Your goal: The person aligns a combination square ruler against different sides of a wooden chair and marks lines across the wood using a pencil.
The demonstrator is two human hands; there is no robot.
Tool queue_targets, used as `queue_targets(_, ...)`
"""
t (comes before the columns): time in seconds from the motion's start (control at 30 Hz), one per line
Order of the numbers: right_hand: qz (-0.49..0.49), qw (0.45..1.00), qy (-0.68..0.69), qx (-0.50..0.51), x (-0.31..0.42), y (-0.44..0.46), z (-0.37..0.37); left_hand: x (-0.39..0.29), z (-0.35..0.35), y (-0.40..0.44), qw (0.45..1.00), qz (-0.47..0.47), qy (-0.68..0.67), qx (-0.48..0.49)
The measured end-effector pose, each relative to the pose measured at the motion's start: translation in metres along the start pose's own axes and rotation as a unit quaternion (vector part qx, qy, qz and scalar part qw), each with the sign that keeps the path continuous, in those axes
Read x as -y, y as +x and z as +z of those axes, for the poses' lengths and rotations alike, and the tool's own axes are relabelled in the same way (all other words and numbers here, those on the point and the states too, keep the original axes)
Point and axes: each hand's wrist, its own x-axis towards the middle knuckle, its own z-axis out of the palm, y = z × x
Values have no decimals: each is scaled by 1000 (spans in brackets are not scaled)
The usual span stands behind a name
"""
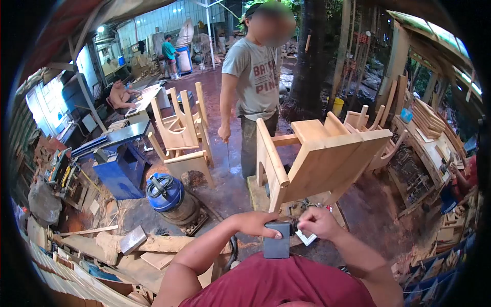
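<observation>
Close to my chest, my left hand is wrapped over the top of a grey box-like object. Just right of that box my right hand is raised with its fingers curled in; whether they pinch anything is too small to tell. A white angular piece shows below my right hand. In front of both hands a wooden chair rests tilted on a low support, its broad flat panel facing me.
Beyond the chair stands a person holding a thin rod. A blue vacuum and a blue machine table are at the left, with stacked chairs behind. A workbench lines the right. Wood scraps lie lower left.
</observation>
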Motion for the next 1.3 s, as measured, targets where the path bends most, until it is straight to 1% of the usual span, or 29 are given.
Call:
queue_targets(0.03,16,995,93,-24,-11,5,4,3,1,1,1000,19,12,-16)
queue_targets(0.07,14,995,91,-27,-28,8,5,4,2,0,1000,22,15,-15)
queue_targets(0.13,81,993,73,-42,-34,12,14,3,5,-4,994,82,41,-53)
queue_targets(0.17,143,989,2,-28,-32,2,16,1,6,-5,997,59,25,-41)
queue_targets(0.2,99,994,-30,29,-74,-8,16,-3,7,-8,997,59,23,-41)
queue_targets(0.27,48,982,-138,116,-35,-29,16,-10,6,-10,1000,22,8,-14)
queue_targets(0.3,46,982,-141,119,-21,-32,13,-10,3,-9,1000,22,8,-19)
queue_targets(0.37,-5,977,-91,194,0,-39,11,-10,5,-5,999,-5,-40,20)
queue_targets(0.4,-1,977,-87,196,10,-41,11,-11,7,-6,999,-7,-45,23)
queue_targets(0.5,-62,988,-106,90,26,-19,-3,-14,4,-4,999,-23,-38,27)
queue_targets(0.53,-60,989,-104,90,14,-15,0,-5,8,-2,1000,28,2,-1)
queue_targets(0.57,-12,999,-34,32,-2,-8,2,0,11,-1,996,79,42,-30)
queue_targets(0.6,34,998,36,-27,-17,1,3,-2,13,-5,995,79,43,-30)
queue_targets(0.63,59,996,54,-42,-31,4,6,-5,14,-9,995,82,46,-45)
queue_targets(0.67,57,996,53,-42,-46,-1,10,-7,15,-12,994,84,48,-59)
queue_targets(0.7,90,996,1,6,-62,-9,13,-5,16,-13,993,84,49,-60)
queue_targets(0.77,127,984,-71,107,-48,-23,19,1,19,-13,996,59,47,-53)
queue_targets(0.8,126,984,-72,108,-39,-30,18,-2,18,-14,996,59,47,-55)
queue_targets(0.87,52,979,-73,183,-25,-45,15,-12,15,-17,999,-20,-49,-5)
queue_targets(0.9,27,984,-30,176,-2,-43,12,-14,13,-15,998,-22,-52,-3)
queue_targets(0.93,-8,986,-62,151,14,-36,8,-17,12,-13,998,-28,-54,6)
queue_targets(1.0,6,998,-28,62,16,-20,0,-15,13,-12,998,-34,-56,18)
queue_targets(1.03,9,998,-26,62,8,-14,0,-9,16,-9,1000,19,-12,-16)
queue_targets(1.07,39,998,33,21,-3,-5,2,-6,17,-8,996,71,32,-52)
queue_targets(1.1,66,993,91,-21,-15,1,3,-8,17,-10,996,66,25,-51)
queue_targets(1.13,67,993,91,-22,-29,0,5,-6,18,-12,996,67,25,-50)
queue_targets(1.2,91,989,-94,75,-53,-12,12,-2,19,-15,993,79,33,-76)
queue_targets(1.23,54,988,-89,117,-32,-25,16,-1,19,-15,994,79,33,-74)
queue_targets(1.3,77,981,-91,154,6,-35,10,-3,16,-15,998,34,5,-46)
